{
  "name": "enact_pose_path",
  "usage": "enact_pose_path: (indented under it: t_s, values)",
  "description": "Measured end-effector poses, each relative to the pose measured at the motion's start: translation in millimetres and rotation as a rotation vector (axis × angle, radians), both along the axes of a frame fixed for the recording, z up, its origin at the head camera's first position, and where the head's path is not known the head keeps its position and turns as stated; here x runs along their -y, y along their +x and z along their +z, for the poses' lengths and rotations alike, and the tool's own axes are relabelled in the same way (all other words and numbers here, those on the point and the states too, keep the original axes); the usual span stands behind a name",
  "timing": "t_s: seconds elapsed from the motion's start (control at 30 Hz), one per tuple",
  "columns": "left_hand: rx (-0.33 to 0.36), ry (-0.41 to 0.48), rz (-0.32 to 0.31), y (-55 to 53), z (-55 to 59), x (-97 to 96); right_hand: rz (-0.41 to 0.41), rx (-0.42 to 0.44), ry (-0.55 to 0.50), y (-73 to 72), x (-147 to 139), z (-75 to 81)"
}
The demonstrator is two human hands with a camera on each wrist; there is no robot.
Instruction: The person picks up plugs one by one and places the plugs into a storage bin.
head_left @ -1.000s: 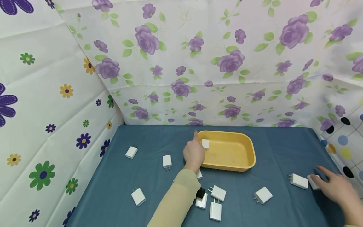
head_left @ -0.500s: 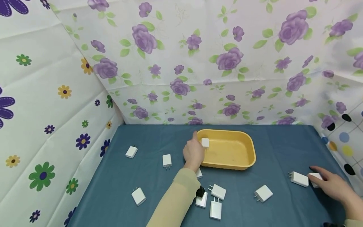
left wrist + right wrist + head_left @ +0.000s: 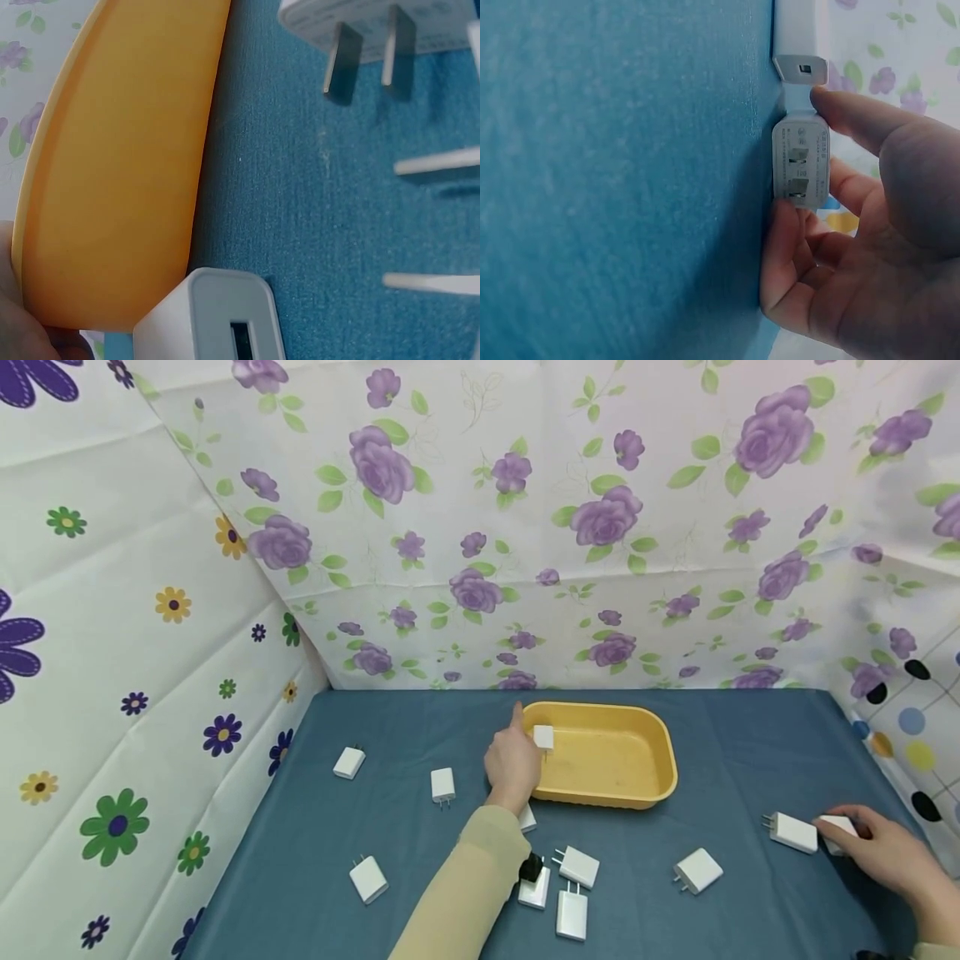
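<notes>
With 12 o'clock pointing away from the person, the right hand is now pinching a white charger at the tray's 3-to-4 o'clock side. A second ago its fingers were spreading wide, the index finger reaching out past the charger; now they are curling in, leaving a gap only as wide as the charger, the thumb pressing the 9 o'clock side and the fingertips closing on the 3 o'clock side. The charger is staying down by the blue cloth, and a neighbouring charger is lying just beside it at 9 o'clock. The left hand is keeping its place at the 9 o'clock end of the yellow tray, index finger pointing to 12; it is touching the rim, but I cannot tell how far the other fingers are closing. A single charger is sitting inside the tray near that hand, unmoved. Three clustered chargers are lying between 6 and 7 o'clock of the tray, and a lone charger between 4 and 5, all keeping their positions.
</notes>
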State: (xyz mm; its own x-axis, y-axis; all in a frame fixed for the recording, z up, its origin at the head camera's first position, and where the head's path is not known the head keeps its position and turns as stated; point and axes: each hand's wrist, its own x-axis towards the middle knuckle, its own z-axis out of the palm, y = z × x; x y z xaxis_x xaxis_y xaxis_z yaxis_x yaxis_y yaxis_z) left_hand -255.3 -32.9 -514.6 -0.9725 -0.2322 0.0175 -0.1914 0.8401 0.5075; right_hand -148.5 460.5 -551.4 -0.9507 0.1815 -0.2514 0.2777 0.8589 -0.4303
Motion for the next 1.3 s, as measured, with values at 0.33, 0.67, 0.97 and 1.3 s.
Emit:
enact_pose_path:
  t_s: [0.33, 0.67, 0.97, 1.3]
  values:
    - [0.011, -0.021, 0.007, 0.1, -0.2, -0.2, 0.072, -0.060, -0.050, 1.3, -10, -7.4]
    - [0.006, 0.000, 0.004, -0.2, -0.6, 0.0, 0.050, -0.122, -0.012, 1.7, -10, -12.0]
    - [0.004, -0.014, 0.002, 0.6, -0.8, -0.6, -0.063, -0.014, -0.056, 1.8, -7, -7.5]
    - [0.004, 0.020, -0.012, 0.8, 0.3, -0.3, -0.233, -0.162, -0.058, -4.4, 32, 29.9]
